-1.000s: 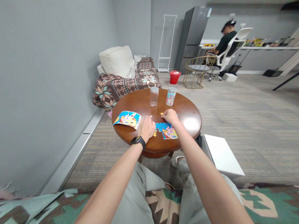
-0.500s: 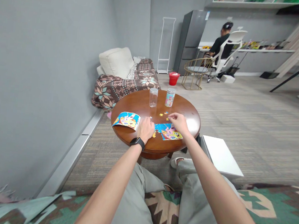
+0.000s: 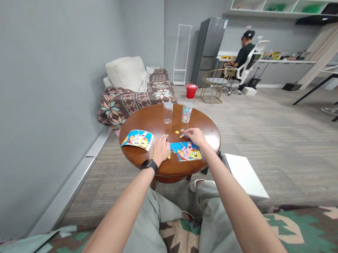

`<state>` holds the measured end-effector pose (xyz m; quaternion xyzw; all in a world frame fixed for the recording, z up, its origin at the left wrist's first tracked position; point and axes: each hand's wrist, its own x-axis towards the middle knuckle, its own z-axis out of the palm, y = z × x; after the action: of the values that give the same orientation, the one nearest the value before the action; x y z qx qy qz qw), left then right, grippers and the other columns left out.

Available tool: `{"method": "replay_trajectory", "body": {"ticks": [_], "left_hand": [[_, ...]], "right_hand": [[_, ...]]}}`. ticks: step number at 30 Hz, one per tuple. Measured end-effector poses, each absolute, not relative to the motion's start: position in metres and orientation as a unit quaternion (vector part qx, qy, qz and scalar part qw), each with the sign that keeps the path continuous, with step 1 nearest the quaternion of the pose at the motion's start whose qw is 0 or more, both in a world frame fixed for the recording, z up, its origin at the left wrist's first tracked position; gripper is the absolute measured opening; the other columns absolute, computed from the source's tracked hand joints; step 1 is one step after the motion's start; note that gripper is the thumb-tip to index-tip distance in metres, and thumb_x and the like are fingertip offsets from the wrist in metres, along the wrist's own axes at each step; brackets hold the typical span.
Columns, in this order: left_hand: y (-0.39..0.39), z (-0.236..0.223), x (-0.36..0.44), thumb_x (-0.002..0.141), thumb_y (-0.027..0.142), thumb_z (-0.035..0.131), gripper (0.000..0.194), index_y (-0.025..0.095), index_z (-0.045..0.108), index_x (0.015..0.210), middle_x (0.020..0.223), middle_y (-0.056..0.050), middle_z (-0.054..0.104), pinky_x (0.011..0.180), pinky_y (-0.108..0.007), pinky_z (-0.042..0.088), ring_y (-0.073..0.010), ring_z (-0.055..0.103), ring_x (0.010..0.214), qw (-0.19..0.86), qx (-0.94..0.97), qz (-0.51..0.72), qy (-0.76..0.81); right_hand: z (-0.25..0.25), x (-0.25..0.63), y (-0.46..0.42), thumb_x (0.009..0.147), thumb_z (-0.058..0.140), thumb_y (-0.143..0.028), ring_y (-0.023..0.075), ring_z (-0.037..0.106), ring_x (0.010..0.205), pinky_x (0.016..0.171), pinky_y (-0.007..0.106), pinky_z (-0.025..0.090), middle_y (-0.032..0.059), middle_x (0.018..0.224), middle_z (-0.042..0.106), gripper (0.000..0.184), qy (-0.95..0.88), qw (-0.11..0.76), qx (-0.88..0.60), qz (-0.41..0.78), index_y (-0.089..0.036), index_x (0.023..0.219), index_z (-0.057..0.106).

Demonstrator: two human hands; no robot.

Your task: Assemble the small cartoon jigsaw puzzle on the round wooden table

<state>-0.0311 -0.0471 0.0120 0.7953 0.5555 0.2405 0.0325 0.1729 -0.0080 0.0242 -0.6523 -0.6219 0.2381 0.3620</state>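
A partly joined jigsaw puzzle (image 3: 188, 151), blue with pink and yellow cartoon figures, lies on the round wooden table (image 3: 146, 117). At its left, my left hand (image 3: 160, 148) rests palm down with fingers stretched forward; a small puzzle piece (image 3: 166, 135) shows at the fingertips. Beyond the puzzle, my right hand (image 3: 196, 136) has thumb and fingers pinched at a small blue puzzle piece (image 3: 182, 135). Close by lie loose yellow pieces (image 3: 177, 132). More yellow pieces (image 3: 169, 155) sit at the puzzle's left edge, partly hidden by my left hand.
A curled picture sheet (image 3: 138, 139) lies on the table's left. Behind stand a clear jar (image 3: 167, 114) and a printed canister (image 3: 187, 113). A white-topped box (image 3: 244, 173) is right of the table. Farther back, a person (image 3: 245, 50) sits at a counter.
The whole view has shifted slightly left and down. My left fingers have straightened forward toward the small piece. My right fingertips have come slightly closer to the loose pieces.
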Motion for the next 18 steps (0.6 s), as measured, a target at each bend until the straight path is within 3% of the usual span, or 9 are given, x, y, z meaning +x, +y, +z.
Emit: {"method": "replay_trajectory", "body": {"ticks": [10,18], "left_hand": [[-0.049,0.016,-0.031,0.092,0.015,0.033,0.032,0.013,0.06,0.109,0.111,-0.013,0.066,0.097,-0.035,0.044,-0.0238,0.061,0.105,0.042,0.785,0.234,0.572],[-0.051,0.021,-0.03,0.092,0.015,0.033,0.033,0.011,0.059,0.111,0.113,-0.015,0.066,0.099,-0.036,0.043,-0.0251,0.06,0.107,0.035,0.794,0.215,0.567]], "right_hand": [[0.032,0.2,-0.006,0.081,0.05,-0.002,0.0176,0.069,0.098,0.091,0.026,0.05,0.0091,0.102,0.076,0.033,-0.602,0.339,-0.711,0.13,-0.014,0.098,0.076],[0.032,0.18,-0.011,0.083,0.059,-0.015,0.0193,0.071,0.091,0.083,0.024,0.05,0.008,0.093,0.077,0.021,-0.647,0.264,-0.702,0.14,-0.017,0.09,0.078]]}}
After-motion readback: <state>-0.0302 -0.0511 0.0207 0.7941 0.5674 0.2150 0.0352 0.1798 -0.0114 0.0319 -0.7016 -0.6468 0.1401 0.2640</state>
